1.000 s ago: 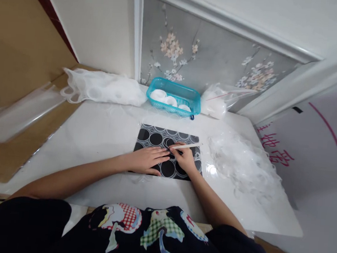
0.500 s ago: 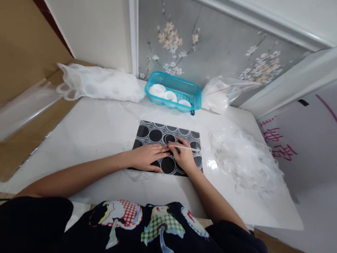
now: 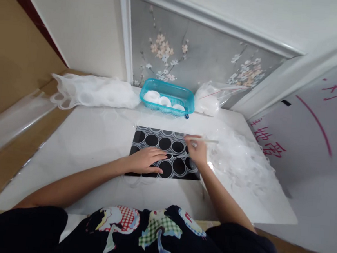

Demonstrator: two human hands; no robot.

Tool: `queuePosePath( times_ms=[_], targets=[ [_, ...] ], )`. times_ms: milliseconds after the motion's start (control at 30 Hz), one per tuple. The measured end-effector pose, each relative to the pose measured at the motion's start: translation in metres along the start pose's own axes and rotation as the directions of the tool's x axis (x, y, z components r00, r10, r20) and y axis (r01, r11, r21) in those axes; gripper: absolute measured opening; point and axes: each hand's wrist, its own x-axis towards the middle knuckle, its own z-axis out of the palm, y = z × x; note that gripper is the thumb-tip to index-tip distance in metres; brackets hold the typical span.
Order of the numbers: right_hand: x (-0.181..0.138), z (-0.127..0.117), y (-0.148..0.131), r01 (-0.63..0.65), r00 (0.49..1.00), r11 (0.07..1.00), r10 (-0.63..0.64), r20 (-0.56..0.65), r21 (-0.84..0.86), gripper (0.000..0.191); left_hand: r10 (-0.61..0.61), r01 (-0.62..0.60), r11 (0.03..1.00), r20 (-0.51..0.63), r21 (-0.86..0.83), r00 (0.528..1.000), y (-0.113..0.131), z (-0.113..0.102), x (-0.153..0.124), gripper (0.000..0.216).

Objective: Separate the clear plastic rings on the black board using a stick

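Observation:
A black mat (image 3: 171, 145) patterned with pale rings lies on the white table (image 3: 96, 144) in front of me. My left hand (image 3: 146, 160) rests flat on the mat's near left part, fingers stretched out. My right hand (image 3: 197, 152) is over the mat's right edge, fingers closed round a thin pale stick (image 3: 205, 140) that points right. Whether something small hangs from the stick I cannot make out.
A heap of thin clear plastic pieces (image 3: 242, 162) lies right of the mat. A blue basket (image 3: 168, 97) with white round pieces stands at the back by the flowered wall panel. A white mesh sheet (image 3: 91, 90) and a clear bag (image 3: 207, 100) flank it.
My right hand with the stick has moved from the mat's middle, beside my left fingertips, to the mat's right edge toward the plastic heap. My left hand has stayed flat on the mat.

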Motion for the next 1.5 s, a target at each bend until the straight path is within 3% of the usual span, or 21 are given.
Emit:
queuePosePath(
  times_ms=[67,200,433,700,1067,1267,1500],
  targets=[
    [-0.029,0.007,-0.004,-0.06,0.99,0.995,0.05,0.129,0.077,0.026,0.026,-0.026,0.999,-0.012,0.025,1.0,0.002,0.003,0.005,0.075],
    [-0.052,0.013,-0.007,-0.108,0.986,0.986,0.09,0.144,0.128,0.027,0.096,-0.098,0.993,0.023,0.065,0.995,0.007,0.013,0.02,0.079],
    [-0.046,0.01,-0.008,-0.085,0.985,0.983,0.058,0.165,0.163,0.028,0.096,-0.097,0.994,0.02,0.058,0.995,0.013,0.016,0.035,0.072],
    [-0.05,0.011,-0.005,-0.078,0.986,0.984,0.052,0.159,0.16,0.024,0.071,-0.075,0.994,0.05,0.084,0.996,0.007,0.024,0.035,0.08],
    [-0.057,0.016,-0.002,-0.01,0.99,0.999,0.004,0.138,0.04,0.023,0.092,-0.099,0.991,0.077,0.094,0.993,0.007,0.027,0.036,0.081],
    [-0.054,0.013,-0.001,-0.12,0.98,0.982,0.094,0.176,0.145,0.023,0.087,-0.093,0.991,0.059,0.099,0.994,0.008,0.028,0.036,0.078],
    [-0.053,0.012,-0.001,-0.166,0.971,0.975,0.136,0.196,0.148,0.026,0.089,-0.093,0.992,0.042,0.09,0.995,0.006,0.032,0.037,0.076]
  ],
)
